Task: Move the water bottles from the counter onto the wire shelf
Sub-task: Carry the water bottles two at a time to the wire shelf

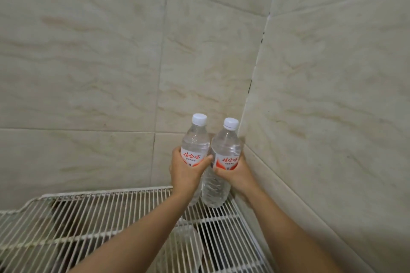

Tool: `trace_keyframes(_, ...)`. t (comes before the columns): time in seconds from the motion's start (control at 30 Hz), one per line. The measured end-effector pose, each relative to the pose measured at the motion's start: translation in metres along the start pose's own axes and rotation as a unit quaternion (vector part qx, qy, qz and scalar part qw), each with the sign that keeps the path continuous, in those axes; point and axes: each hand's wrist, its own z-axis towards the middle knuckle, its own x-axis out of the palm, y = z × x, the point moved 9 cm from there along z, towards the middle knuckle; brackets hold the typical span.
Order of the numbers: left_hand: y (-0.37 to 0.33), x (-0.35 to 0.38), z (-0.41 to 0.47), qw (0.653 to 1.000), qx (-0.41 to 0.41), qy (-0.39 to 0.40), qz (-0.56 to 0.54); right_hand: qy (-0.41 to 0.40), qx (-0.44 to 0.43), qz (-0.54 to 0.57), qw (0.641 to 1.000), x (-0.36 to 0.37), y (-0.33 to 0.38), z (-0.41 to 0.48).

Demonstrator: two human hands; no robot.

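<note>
Gripping one water bottle each, both hands are working at the far right corner of the wire shelf (111, 217), where two tiled walls (332, 95) meet. The left hand (185, 175) is wrapping its fingers around the label band of the left bottle (195, 139); the right hand (236, 174) is wrapping the label band of the right bottle (226, 148). Both bottles are standing nearly upright, long axes vertical, white caps pointing up, tilting slightly toward the corner. The bottles are sitting side by side, shoulders touching. The right bottle's base is meeting the shelf wires; the left bottle's base is partly hidden behind the left forearm.
</note>
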Motion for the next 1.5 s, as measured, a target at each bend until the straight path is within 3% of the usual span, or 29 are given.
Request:
trace_keyframes(0.1,0.013,0.006,0.002,0.992,-0.064,0.106,-0.020,0.010,0.008,0.006,1.000,0.000,0.001,-0.001)
trace_keyframes(0.2,0.028,-0.001,0.000,0.978,-0.086,0.186,0.029,0.004,0.009,0.000,1.000,0.002,0.002,-0.003)
trace_keyframes(0.63,0.025,-0.007,-0.009,0.993,-0.046,0.093,0.063,-0.061,0.027,0.017,0.998,0.007,-0.002,-0.010)
trace_keyframes(0.8,0.014,-0.010,-0.009,0.986,-0.055,0.109,0.118,-0.070,0.043,0.030,0.996,0.007,0.008,-0.019)
trace_keyframes(0.9,0.009,-0.031,-0.008,0.971,-0.064,0.118,0.196,-0.112,-0.007,-0.037,0.993,-0.001,0.028,-0.031)
trace_keyframes(1.03,-0.005,-0.079,-0.010,0.958,-0.056,0.087,0.269,-0.222,-0.064,-0.219,0.948,0.004,0.060,-0.053)
trace_keyframes(1.13,-0.026,-0.127,-0.016,0.953,-0.049,0.037,0.297,-0.151,-0.154,-0.327,0.920,0.061,0.090,-0.062)
trace_keyframes(1.23,-0.056,-0.183,-0.032,0.937,-0.023,-0.020,0.349,-0.061,-0.186,-0.342,0.919,0.122,0.106,-0.075)
trace_keyframes(1.37,-0.102,-0.270,-0.076,0.884,0.004,-0.105,0.455,0.016,-0.164,-0.336,0.927,0.184,0.117,-0.095)
trace_keyframes(1.5,-0.137,-0.360,-0.151,0.812,-0.023,-0.217,0.541,0.102,-0.194,-0.327,0.919,0.248,0.138,-0.140)
